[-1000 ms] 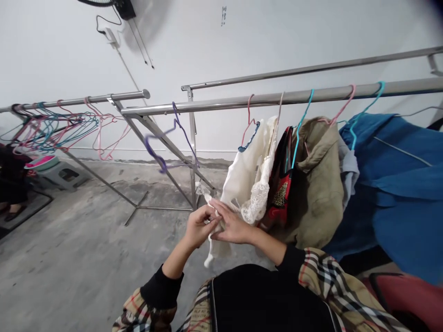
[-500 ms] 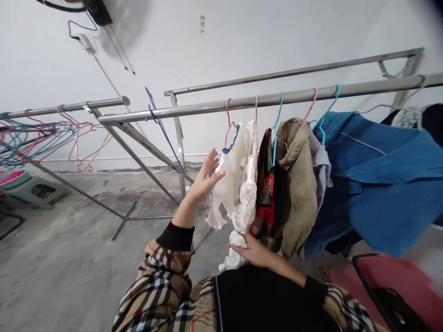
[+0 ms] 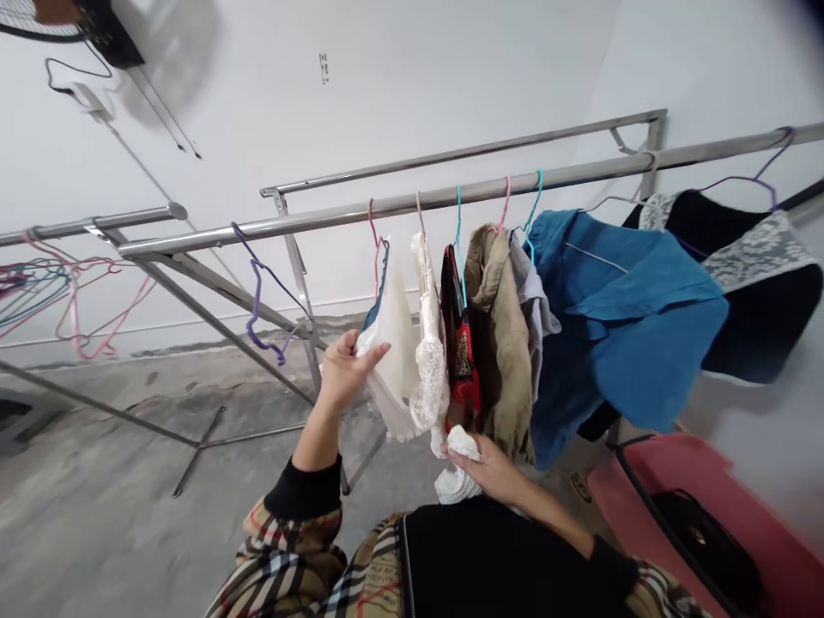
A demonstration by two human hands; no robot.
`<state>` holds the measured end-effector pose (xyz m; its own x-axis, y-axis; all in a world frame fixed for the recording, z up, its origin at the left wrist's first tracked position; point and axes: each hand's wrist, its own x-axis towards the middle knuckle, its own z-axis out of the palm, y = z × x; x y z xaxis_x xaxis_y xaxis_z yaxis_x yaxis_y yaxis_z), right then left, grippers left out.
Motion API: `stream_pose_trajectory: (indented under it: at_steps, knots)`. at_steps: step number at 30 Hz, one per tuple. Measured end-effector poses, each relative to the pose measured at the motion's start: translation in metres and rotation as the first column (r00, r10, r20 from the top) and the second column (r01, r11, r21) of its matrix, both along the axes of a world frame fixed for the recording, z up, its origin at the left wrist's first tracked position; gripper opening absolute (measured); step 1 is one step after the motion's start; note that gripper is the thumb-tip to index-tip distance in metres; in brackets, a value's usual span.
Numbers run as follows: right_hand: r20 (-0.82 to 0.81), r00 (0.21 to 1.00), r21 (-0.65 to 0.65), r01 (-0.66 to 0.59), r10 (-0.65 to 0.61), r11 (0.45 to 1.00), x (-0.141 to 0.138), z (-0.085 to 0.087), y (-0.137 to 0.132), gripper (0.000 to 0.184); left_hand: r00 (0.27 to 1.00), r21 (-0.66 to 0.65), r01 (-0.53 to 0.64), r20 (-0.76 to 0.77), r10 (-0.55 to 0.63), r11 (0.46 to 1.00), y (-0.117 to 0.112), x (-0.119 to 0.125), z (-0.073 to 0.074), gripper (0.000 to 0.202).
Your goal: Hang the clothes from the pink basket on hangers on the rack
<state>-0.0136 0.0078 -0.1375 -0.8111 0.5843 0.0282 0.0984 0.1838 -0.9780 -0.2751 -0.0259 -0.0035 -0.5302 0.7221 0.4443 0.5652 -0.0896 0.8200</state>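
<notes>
My left hand is raised and pinches the edge of a white garment that hangs on a pink hanger from the steel rail. Lower down, my right hand is closed on a bunched white cloth close to my body. Beside the white garment hang a cream lace piece, a red and black patterned garment, an olive garment and a blue shirt. An empty purple hanger dangles on the rail left of my left hand.
A second rack at the left carries several empty pink and blue hangers. A black and white lace garment hangs at the far right. A pink basket with a dark item stands at the lower right. The concrete floor lies below.
My hands were together on the white cloth; the left rose to the hanging white garment and now pinches its edge. The right stays low with the bunched cloth. The view panned right.
</notes>
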Motion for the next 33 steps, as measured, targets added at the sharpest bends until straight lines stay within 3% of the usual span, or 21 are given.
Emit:
stream_pose_trajectory:
  at_steps: [3, 6, 10, 13, 17, 19, 21, 23, 25, 28, 31, 32, 33]
  knots:
    - [0.007, 1.000, 0.018, 0.017, -0.017, 1.000, 0.008, 0.004, 0.003, 0.047, 0.935, 0.179, -0.174, -0.278, 0.219, 0.968, -0.014, 0.013, -0.009, 0.038]
    - [0.010, 1.000, 0.006, 0.025, -0.025, 1.000, 0.012, 0.006, 0.005, 0.047, 0.767, 0.473, -0.204, -0.467, 0.440, 0.857, -0.018, 0.023, -0.024, 0.033]
    - [0.019, 1.000, -0.022, 0.016, -0.015, 1.000, 0.013, 0.008, 0.007, 0.047, 0.667, 0.658, -0.119, -0.502, 0.551, 0.743, -0.020, 0.029, -0.048, 0.020]
    - [-0.001, 1.000, -0.031, -0.006, 0.006, 0.999, 0.014, 0.009, 0.008, 0.047, 0.708, 0.640, -0.177, -0.445, 0.548, 0.748, -0.024, 0.034, -0.062, 0.020]
    - [-0.021, 0.998, -0.063, 0.056, -0.058, 0.996, 0.018, 0.009, 0.010, 0.050, 0.876, 0.399, -0.229, -0.313, 0.366, 0.888, -0.027, 0.054, -0.079, 0.022]
    - [-0.040, 0.996, -0.066, 0.083, -0.086, 0.994, 0.019, 0.006, 0.010, 0.050, 0.950, 0.241, -0.135, -0.244, 0.195, 0.961, -0.027, 0.071, -0.088, 0.026]
    - [-0.104, 0.990, -0.042, 0.086, -0.090, 0.995, 0.019, 0.002, 0.010, 0.052, 0.991, 0.091, 0.037, -0.135, -0.024, 0.995, -0.027, 0.090, -0.098, 0.023]
    - [-0.185, 0.979, -0.007, 0.084, -0.084, 0.996, 0.019, -0.003, 0.009, 0.067, 0.967, -0.042, 0.254, -0.017, -0.255, 0.966, -0.028, 0.109, -0.105, 0.013]
    - [-0.215, 0.975, 0.033, 0.062, -0.053, 0.998, 0.020, -0.005, 0.007, 0.079, 0.903, -0.131, 0.429, 0.045, -0.427, 0.894, -0.030, 0.124, -0.105, 0.012]
    - [-0.180, 0.984, 0.056, -0.001, 0.011, 0.998, 0.023, -0.002, 0.005, 0.058, 0.800, -0.223, 0.584, -0.004, -0.600, 0.780, -0.032, 0.132, -0.088, 0.024]
    - [-0.115, 0.992, -0.085, -0.053, 0.043, 0.995, 0.028, 0.002, 0.003, 0.031, 0.682, -0.219, 0.703, -0.062, -0.729, 0.677, -0.026, 0.124, -0.058, 0.030]
    - [-0.079, 0.996, -0.129, -0.059, 0.049, 0.990, 0.030, 0.002, 0.001, 0.028, 0.698, -0.136, 0.697, -0.097, -0.710, 0.704, -0.021, 0.120, -0.048, 0.028]
    - [-0.038, 0.999, -0.140, -0.038, 0.032, 0.989, 0.032, 0.001, 0.000, 0.026, 0.764, -0.006, 0.635, -0.141, -0.629, 0.772, -0.014, 0.115, -0.038, 0.025]
